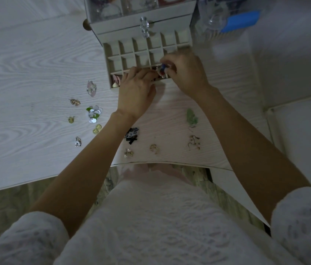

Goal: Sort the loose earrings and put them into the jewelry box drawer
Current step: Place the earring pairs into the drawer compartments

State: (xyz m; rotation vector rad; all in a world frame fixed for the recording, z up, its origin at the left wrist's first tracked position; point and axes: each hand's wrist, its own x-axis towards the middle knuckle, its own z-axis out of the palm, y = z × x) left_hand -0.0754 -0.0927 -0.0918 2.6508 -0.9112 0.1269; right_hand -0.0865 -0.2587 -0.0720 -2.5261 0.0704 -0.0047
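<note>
A small blue-and-silver earring (pixel 162 68) was pinched between the fingertips of both hands, right hand (pixel 184 73) and left hand (pixel 136 88), above the front row of the open divided drawer (pixel 145 52) of the jewelry box (pixel 141 20). A pink earring (pixel 116 81) lay in the front-left compartment. Loose earrings were scattered over the white wood-grain table (pixel 26 64): sequin cluster (pixel 93 113), green leaf earring (pixel 191 117), black earring (pixel 132 135).

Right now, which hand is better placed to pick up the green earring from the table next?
The right hand. The green earring lies on the table just below the right wrist, while the left hand sits farther off, nearer the sequin earring. Both hands seem busy with a small earring over the drawer.
</note>
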